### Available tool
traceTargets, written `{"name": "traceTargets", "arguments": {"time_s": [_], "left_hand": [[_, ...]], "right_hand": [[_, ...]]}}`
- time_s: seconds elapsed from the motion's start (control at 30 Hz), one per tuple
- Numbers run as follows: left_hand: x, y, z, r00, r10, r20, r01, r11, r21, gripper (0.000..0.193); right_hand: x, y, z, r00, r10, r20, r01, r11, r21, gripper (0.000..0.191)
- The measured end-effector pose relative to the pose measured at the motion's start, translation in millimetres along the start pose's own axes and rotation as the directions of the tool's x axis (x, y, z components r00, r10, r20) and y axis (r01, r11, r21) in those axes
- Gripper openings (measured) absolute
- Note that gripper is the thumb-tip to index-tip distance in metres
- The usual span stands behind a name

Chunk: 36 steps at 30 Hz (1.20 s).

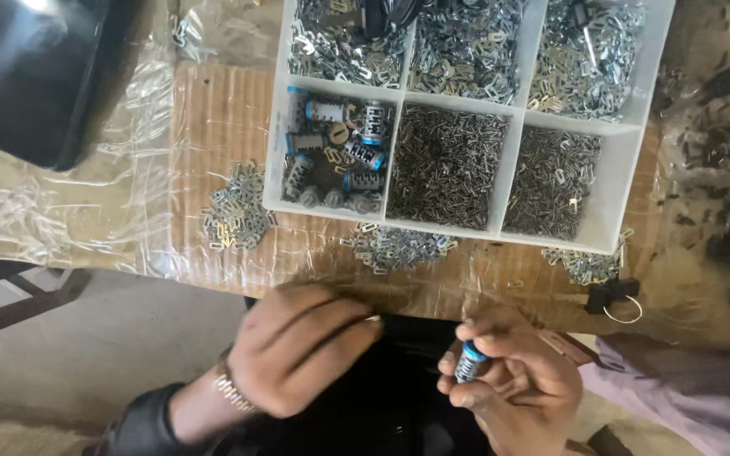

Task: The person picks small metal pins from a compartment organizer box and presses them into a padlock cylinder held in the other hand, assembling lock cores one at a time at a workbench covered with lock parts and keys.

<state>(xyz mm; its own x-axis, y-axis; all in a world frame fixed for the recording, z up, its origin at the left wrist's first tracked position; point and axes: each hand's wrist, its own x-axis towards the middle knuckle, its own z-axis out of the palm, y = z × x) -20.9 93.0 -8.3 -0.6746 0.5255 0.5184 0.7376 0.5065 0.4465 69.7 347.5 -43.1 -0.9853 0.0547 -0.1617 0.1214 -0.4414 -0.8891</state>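
Head view: right hand (513,384) closed around a small blue-banded metal cylinder (469,361), held low before the bench (221,110). Left hand (297,346) pinched narrow, contents hidden. Cylinder likely rigid, light, slick; best gripped round its barrel. White divided tray (399,95) of metal parts lies well apart.

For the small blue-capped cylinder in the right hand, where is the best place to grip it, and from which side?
Probably the ribbed metal body of the cylinder, pinched across its sides from the right, as the right hand does. The blue-capped end points up and stays free for the left hand.
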Motion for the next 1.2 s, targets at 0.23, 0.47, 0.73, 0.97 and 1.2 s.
{"name": "traceTargets", "arguments": {"time_s": [0.23, 0.47, 0.73, 0.97, 1.2], "left_hand": [[-15.3, 33.0, 10.2, 0.951, -0.308, 0.000, 0.275, 0.849, -0.452, 0.028], [2.0, 37.4, 14.9, 0.945, -0.328, 0.006, 0.292, 0.834, -0.468, 0.027], [27.6, 35.0, 7.3, 0.984, -0.082, 0.160, 0.140, 0.910, -0.390, 0.033], [1.0, 41.7, -14.0, 0.605, -0.669, 0.432, 0.754, 0.307, -0.580, 0.033], [-26.8, 10.5, -19.3, 0.842, -0.540, 0.008, 0.501, 0.786, 0.361, 0.056]], "right_hand": [[-3.1, 16.8, 11.7, 0.988, 0.133, 0.083, -0.142, 0.984, 0.106, 0.040], [-1.1, 13.6, 5.7, 0.994, 0.078, 0.077, -0.079, 0.997, 0.002, 0.041], [-3.6, 2.5, -12.8, 0.993, 0.079, 0.082, -0.065, 0.984, -0.163, 0.031], [1.2, 19.8, 2.4, 0.976, 0.169, 0.135, -0.152, 0.980, -0.131, 0.035], [10.3, 27.6, 25.5, 0.981, 0.120, 0.152, -0.116, 0.993, -0.036, 0.043]]}}
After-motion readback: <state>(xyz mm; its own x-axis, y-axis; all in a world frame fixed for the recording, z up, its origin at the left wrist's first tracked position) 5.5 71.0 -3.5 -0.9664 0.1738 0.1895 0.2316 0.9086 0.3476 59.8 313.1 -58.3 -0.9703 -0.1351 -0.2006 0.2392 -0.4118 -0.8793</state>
